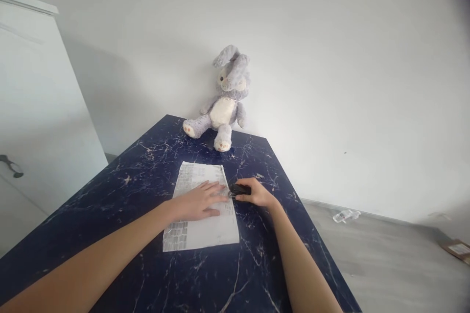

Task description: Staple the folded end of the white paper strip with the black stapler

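Note:
A sheet of printed paper [211, 231] lies on the dark blue marbled table [147, 274], with grey patterned blocks down its left side. My left hand [200, 201] rests flat on the paper, fingers spread and pointing right. At the sheet's right edge, my right hand [259, 192] is closed around a black stapler [240, 189]. The stapler's front end meets the paper's edge, close to my left fingertips; whether the sheet sits between its jaws I cannot tell. Just beyond my right hand lies a small strip [259, 175], perhaps metal staples.
A grey plush rabbit [223, 110] sits at the table's far end against the white wall [348, 83]. To the left stands a white cabinet [44, 83] with a dark handle. Clear plastic packaging [345, 215] and a brown box [457, 248] lie on the floor at right.

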Tool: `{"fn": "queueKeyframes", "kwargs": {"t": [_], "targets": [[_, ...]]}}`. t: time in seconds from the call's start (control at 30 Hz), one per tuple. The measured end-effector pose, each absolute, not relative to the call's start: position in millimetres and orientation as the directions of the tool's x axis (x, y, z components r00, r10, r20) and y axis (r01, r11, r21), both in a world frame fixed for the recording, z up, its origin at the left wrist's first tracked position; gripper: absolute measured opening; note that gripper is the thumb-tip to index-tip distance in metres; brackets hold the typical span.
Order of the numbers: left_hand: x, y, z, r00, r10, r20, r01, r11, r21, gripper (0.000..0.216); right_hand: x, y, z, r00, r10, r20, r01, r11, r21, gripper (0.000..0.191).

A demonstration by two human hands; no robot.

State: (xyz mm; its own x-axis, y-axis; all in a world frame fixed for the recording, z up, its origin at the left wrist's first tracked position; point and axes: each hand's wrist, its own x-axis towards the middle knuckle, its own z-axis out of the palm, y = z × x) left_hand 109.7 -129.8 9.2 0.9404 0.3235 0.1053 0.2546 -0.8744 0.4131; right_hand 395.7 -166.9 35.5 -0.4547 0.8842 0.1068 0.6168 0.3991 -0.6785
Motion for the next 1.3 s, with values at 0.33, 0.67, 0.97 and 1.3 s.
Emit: {"fn": "queueKeyframes", "kwargs": {"t": [0.33, 0.67, 0.97, 1.3], "targets": [[114, -127, 5, 0.942, 0.333, 0.035, 0.305, -0.898, 0.315, 0.058, 380, -167, 41, -0.380, 0.916, 0.131, 0.685, 0.374, -0.626, 0.049], [108, -120, 4, 0.971, 0.236, 0.038, 0.195, -0.876, 0.441, 0.057, 356, -160, 26, -0.079, 0.982, 0.169, 0.876, 0.150, -0.459, 0.055], [116, -117, 4, 0.984, 0.165, 0.067, 0.121, -0.898, 0.422, 0.054, 349, -163, 29, -0.065, 0.980, 0.186, 0.917, 0.132, -0.377, 0.037], [116, -113, 3, 0.981, 0.183, 0.066, 0.137, -0.889, 0.437, 0.054, 343, -164, 30, -0.063, 0.985, 0.162, 0.946, 0.110, -0.304, 0.034]]}}
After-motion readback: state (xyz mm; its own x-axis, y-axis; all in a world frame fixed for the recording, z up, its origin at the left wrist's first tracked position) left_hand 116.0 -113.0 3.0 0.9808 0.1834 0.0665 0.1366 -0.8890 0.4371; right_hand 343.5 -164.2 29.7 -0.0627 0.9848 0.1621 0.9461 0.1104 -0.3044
